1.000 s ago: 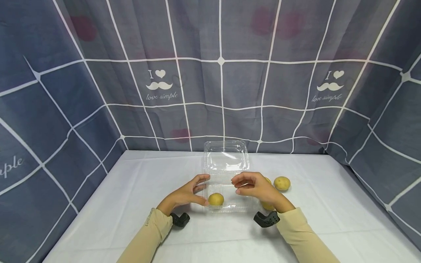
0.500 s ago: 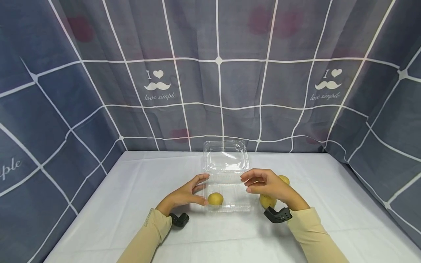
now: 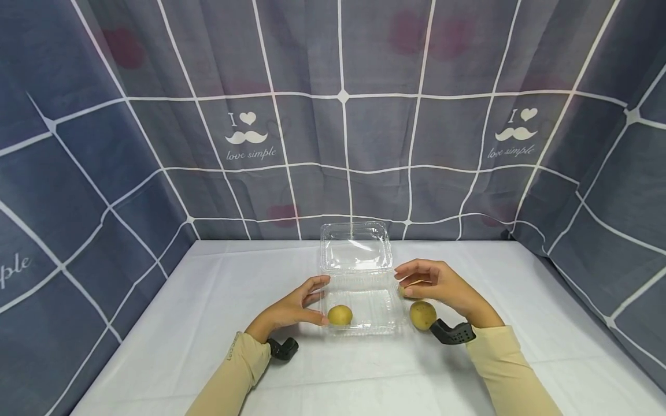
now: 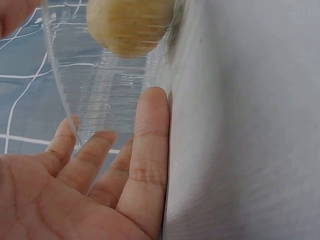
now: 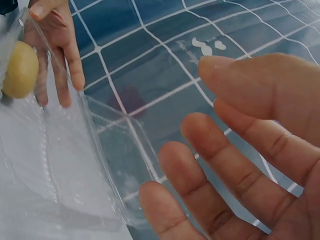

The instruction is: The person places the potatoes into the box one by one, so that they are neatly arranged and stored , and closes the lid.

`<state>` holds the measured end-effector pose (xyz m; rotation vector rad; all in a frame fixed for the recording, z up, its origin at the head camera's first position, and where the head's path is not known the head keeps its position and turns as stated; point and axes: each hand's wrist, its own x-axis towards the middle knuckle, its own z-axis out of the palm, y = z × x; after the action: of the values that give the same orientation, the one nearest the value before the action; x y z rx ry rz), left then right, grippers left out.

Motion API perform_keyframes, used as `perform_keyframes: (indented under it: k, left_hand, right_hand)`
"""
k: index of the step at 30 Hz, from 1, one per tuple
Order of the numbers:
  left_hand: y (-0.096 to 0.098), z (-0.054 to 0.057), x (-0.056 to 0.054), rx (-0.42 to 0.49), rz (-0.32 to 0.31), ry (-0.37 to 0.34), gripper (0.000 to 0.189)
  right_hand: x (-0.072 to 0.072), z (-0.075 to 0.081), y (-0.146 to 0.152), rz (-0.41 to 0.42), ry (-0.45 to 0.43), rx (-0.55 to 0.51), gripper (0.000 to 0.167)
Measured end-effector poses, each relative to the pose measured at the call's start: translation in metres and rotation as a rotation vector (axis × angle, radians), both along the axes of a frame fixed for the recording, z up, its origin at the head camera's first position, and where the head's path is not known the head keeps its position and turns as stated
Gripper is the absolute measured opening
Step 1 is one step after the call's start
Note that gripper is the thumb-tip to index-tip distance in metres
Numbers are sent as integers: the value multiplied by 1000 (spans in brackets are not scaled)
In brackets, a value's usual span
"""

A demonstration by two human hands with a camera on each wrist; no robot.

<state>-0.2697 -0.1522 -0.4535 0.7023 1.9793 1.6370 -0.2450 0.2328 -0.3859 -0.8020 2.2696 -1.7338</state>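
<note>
A potato (image 3: pixel 340 315) lies in the front left corner of a clear plastic clamshell box (image 3: pixel 366 330), whose lid (image 3: pixel 356 248) stands up at the back. At the box's left side, my left hand (image 3: pixel 291 305) rests with its fingers spread along the wall. My right hand (image 3: pixel 442 286) hovers just right of the box, fingers slightly bent. In the right wrist view nothing lies between its thumb and fingers. Beneath it a potato (image 3: pixel 403 290) shows in part behind the fingers. Another potato (image 3: pixel 423 315) sits on the table nearer me.
A white cloth (image 3: pixel 333 375) covers the table. Grey checked curtains (image 3: pixel 312 133) hang behind and at both sides. Each wrist wears a black camera mount, such as the left one (image 3: pixel 283 349).
My right hand has moved right from above the box to over the potatoes beside it, uncovering the near one and hiding the far right one. The left hand has stayed at the box.
</note>
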Motion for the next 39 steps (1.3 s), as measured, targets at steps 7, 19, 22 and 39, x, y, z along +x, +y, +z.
perform_keyframes:
  k: [7,19,22,39]
  left_hand:
    - [0,-1,0,-2,-2,-1,106]
    - [-1,-3,-1,-8,-1,-6,105]
    - [-1,-3,-1,-10,-2,-3,106]
    - [0,-2,-2,-1,-5,0,107]
  right_hand:
    - [0,2,13,-79,57,-10,39]
    - [-8,-8,45,-185,99,-31,33]
    - [-11,-13,52,-206,107,-34,30]
    - [-20,-38,74,-319,153,-6,30]
